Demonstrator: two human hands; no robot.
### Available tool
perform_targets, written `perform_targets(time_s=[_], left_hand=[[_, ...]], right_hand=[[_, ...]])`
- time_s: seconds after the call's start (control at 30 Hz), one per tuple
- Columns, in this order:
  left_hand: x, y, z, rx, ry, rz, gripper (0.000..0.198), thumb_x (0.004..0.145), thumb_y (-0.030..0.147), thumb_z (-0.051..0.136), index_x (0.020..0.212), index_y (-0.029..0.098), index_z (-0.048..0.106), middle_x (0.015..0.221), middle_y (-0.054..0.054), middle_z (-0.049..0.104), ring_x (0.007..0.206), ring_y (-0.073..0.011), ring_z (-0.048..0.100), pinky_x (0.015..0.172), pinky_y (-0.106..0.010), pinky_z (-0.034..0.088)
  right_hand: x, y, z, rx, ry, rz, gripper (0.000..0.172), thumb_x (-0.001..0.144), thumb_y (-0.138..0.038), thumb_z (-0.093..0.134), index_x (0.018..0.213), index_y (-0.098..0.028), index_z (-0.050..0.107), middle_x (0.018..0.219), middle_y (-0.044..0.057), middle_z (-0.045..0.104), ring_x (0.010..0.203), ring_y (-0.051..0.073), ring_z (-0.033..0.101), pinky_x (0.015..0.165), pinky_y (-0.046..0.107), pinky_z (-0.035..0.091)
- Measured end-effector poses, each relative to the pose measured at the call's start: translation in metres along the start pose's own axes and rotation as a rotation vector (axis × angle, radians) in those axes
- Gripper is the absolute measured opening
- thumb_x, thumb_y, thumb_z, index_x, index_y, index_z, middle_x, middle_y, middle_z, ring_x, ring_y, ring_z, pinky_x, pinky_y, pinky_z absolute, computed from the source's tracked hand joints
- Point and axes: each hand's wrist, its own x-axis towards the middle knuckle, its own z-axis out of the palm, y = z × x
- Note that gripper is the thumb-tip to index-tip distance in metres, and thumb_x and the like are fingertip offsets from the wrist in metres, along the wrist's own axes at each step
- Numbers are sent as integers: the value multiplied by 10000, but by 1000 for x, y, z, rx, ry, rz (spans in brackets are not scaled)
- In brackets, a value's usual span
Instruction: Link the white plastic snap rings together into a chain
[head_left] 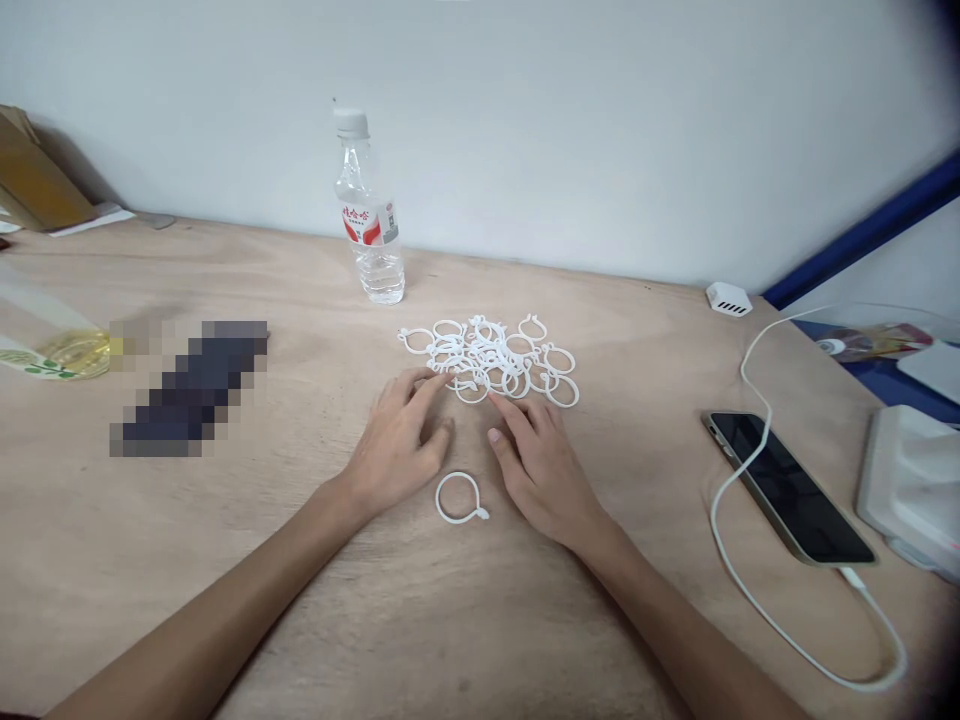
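A pile of several white plastic rings [491, 358] lies on the wooden table [300, 580], in front of a water bottle. My left hand [397, 445] lies flat with its fingers stretched out, fingertips touching the near edge of the pile. My right hand [536, 465] is also flat and open beside it, its fingertips at the pile's near edge. One single white ring [459, 498] lies apart on the table between my two wrists, touching neither hand.
A clear water bottle [367, 215] stands behind the pile. A phone [787, 485] with a white cable [731, 520] lies at the right, near a white box [911, 485] and a small white charger [729, 298]. A blurred dark object [191, 385] and a plastic bag [52, 345] lie left.
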Motion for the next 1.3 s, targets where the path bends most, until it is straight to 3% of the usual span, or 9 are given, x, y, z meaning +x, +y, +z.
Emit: perform_targets(time_s=[0.17,0.33,0.5,0.67,0.83,0.93,1.07,1.2,1.3], left_hand=[[4,4,2,199,-100,-45,501,879,204,460,1379,200,455,1274,-111,523,1164,-303,463,1007,-527,384],[1,2,2,175,-47,-1,433,906,203,454,1336,206,504,1189,-105,553,1110,-277,491,972,-494,422],[0,-5,2,113,88,93,288,902,156,489,1151,188,631,1072,-91,611,1012,-243,523,915,-437,470],[-1,-5,0,102,110,149,172,903,151,508,898,180,677,944,-77,634,925,-224,528,867,-409,489],[-2,-4,-1,46,188,105,103,884,187,534,916,194,631,1165,-98,531,1062,-237,522,960,-443,471],[-2,-4,-3,-10,107,87,113,900,195,496,959,185,592,1303,-119,475,1200,-253,497,1029,-460,434],[-4,-3,-5,-94,-48,177,111,926,191,468,972,182,569,1270,-114,565,1219,-228,524,1034,-415,439],[-6,-1,-6,-196,-45,259,176,860,189,598,1033,194,568,1216,-94,620,1133,-209,589,980,-364,481],[-8,3,-8,-288,-34,215,293,817,183,654,1096,201,569,1146,-73,669,1066,-206,629,946,-360,503]], right_hand=[[3,-5,4,-125,-17,-29,462,949,-321,435,1396,-211,466,1114,136,571,1039,284,494,945,509,443],[3,-7,4,-140,-41,-13,443,950,-345,433,1349,-170,516,1099,146,557,1041,287,475,943,503,438],[2,-6,3,-114,-29,-8,400,945,-339,445,1290,-175,562,1088,140,554,1045,292,479,940,506,447],[3,-6,3,-98,-17,-18,422,944,-334,445,1321,-174,547,1056,138,547,1023,285,493,931,501,462],[3,-4,4,-80,-7,-8,435,937,-326,452,1344,-192,528,1035,133,549,1015,289,498,918,513,465],[3,-2,6,-50,14,22,462,934,-336,456,1369,-183,484,1069,135,548,1034,292,502,933,515,454],[2,0,3,101,61,56,448,948,-330,437,1374,-191,452,1170,130,549,1091,266,516,955,471,451],[2,0,-6,349,55,82,338,943,-329,471,1252,-237,574,1094,85,614,937,202,586,802,367,504],[2,2,-10,487,37,96,254,925,-309,514,1108,-230,671,974,52,667,848,172,600,711,312,494]])
